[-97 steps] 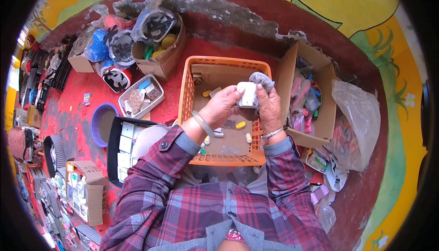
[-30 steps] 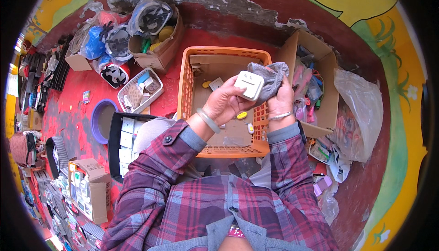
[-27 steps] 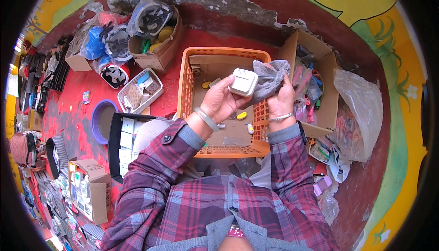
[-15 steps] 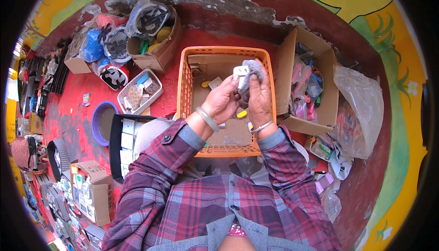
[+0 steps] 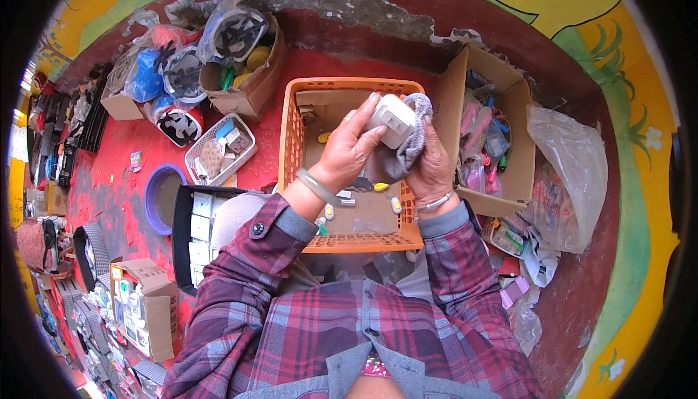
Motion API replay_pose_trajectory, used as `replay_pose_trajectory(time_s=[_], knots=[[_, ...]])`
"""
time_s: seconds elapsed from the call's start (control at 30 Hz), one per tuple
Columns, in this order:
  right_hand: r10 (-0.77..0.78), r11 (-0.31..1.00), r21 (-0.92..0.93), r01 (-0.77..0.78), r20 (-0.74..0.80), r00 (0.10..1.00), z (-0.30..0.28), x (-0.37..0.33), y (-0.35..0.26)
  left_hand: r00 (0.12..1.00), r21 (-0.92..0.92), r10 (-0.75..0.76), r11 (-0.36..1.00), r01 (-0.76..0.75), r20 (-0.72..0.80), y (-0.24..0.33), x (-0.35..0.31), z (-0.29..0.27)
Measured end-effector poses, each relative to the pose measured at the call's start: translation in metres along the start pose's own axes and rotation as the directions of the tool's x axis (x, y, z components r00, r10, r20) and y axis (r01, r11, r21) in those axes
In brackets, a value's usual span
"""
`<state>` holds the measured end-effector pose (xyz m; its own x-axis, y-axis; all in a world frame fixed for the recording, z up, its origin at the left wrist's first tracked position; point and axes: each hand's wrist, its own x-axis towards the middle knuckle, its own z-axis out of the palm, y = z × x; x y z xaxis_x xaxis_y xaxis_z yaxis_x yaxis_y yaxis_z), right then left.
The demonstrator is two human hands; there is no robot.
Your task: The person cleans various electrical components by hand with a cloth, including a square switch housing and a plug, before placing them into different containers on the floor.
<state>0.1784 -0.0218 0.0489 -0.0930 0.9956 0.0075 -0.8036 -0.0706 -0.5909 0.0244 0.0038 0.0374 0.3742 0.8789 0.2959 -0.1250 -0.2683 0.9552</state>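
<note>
Head view, left to right around the orange plastic lattice basket [image 5: 291, 144]: well to its left sits a round purple bowl [image 5: 156, 199], nearer a small white mesh tray [image 5: 243, 153] of oddments. Above the basket, the left hand [image 5: 349, 153] pinches a small white boxy plastic adapter [image 5: 391, 118] between thumb and fingers. The right hand [image 5: 430, 170] presses a grey cloth [image 5: 401, 153] against it, hands close together. An open brown cardboard box [image 5: 452, 101] stands just right of the basket.

Both hands [image 5: 349, 153] raised (fingers [image 5: 361, 112] curled).
</note>
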Motion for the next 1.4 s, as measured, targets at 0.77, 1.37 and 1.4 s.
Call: replay_pose_trajectory(time_s=[0.77, 1.37, 1.4], knots=[[-0.101, 0.693, -0.701, 0.168, 0.137, 0.985, 0.000, 0.004, 0.003, 0.999, 0.525, 0.051, 0.849, -0.050, 0.014, 0.003, -0.009, 0.005], [0.300, 0.947, -0.074, -0.312, -0.139, 0.944, -0.022, 0.007, -0.015, 0.937, 0.409, 0.133, 0.873, -0.265, 0.324, 0.006, -0.013, 0.011], [0.321, 0.946, -0.012, -0.325, -0.125, 0.939, -0.019, 0.007, -0.016, 0.941, 0.375, 0.126, 0.894, -0.245, 0.313, 0.006, -0.012, 0.009]])
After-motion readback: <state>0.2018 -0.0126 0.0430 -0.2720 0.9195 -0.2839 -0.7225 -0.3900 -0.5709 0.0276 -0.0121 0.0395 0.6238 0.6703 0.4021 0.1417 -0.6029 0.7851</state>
